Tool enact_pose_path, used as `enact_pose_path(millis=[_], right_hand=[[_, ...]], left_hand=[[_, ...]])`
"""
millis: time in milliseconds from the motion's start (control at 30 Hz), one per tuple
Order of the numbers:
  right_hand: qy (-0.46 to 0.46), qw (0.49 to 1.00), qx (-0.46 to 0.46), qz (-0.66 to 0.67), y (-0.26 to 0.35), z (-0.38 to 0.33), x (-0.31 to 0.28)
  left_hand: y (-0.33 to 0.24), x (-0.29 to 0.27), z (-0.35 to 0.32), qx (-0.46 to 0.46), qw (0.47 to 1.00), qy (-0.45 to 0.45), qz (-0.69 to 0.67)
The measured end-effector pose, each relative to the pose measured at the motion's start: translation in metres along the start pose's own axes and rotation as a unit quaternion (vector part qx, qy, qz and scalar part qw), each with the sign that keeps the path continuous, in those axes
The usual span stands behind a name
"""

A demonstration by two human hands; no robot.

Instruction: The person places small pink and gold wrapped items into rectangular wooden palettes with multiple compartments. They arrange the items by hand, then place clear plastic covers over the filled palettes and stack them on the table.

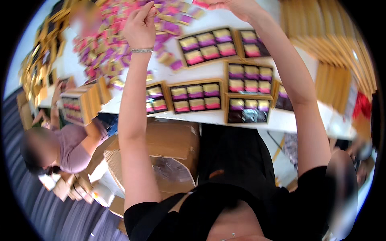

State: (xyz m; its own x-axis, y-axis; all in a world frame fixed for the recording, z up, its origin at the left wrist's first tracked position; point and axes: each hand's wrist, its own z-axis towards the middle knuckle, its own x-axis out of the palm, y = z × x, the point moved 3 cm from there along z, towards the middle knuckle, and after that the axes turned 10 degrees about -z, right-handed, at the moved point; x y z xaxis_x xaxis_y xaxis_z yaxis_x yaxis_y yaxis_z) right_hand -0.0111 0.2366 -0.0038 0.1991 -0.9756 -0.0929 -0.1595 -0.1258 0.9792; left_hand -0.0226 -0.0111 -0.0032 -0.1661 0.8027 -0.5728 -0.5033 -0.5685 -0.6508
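Note:
My left hand (140, 27) reaches over the far side of the table, fingers pinched together; what they hold, if anything, I cannot make out. My right hand (238, 8), partly cut off by the upper edge, has a small pink packet (201, 4) at its fingertips. Beneath and around my left hand spreads a heap of pink, purple and gold packets (108, 38). Between my forearms stand gold-edged black boxes, among them a far box (208, 46) and a near box (196, 97), with packets in two rows. Another box (247, 117) has packets in its upper row and shiny clear film below.
The white table (209, 119) runs across in front of me. Stacked gold boxes (333, 86) stand at the right. At the left a co-worker (74, 144) is beside more upright boxes (76, 105). An open cardboard carton (169, 138) sits below the table edge.

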Motion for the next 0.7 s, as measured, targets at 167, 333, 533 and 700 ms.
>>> enact_pose_path(millis=[167,333,533,700], right_hand=[[-0.144,0.905,-0.007,-0.401,-0.045,-0.153,-0.124],[-0.125,0.882,0.041,-0.452,-0.081,-0.179,-0.14],[-0.152,0.829,-0.042,-0.537,-0.091,-0.201,-0.107],[-0.102,0.723,-0.115,-0.674,-0.115,-0.229,-0.096]], left_hand=[[-0.12,0.095,-0.056,0.019,0.941,0.179,-0.285],[-0.152,0.17,-0.086,0.233,0.937,0.2,-0.168],[-0.151,0.175,-0.118,0.322,0.882,0.343,0.033],[-0.157,0.154,-0.124,0.297,0.836,0.438,0.146]])
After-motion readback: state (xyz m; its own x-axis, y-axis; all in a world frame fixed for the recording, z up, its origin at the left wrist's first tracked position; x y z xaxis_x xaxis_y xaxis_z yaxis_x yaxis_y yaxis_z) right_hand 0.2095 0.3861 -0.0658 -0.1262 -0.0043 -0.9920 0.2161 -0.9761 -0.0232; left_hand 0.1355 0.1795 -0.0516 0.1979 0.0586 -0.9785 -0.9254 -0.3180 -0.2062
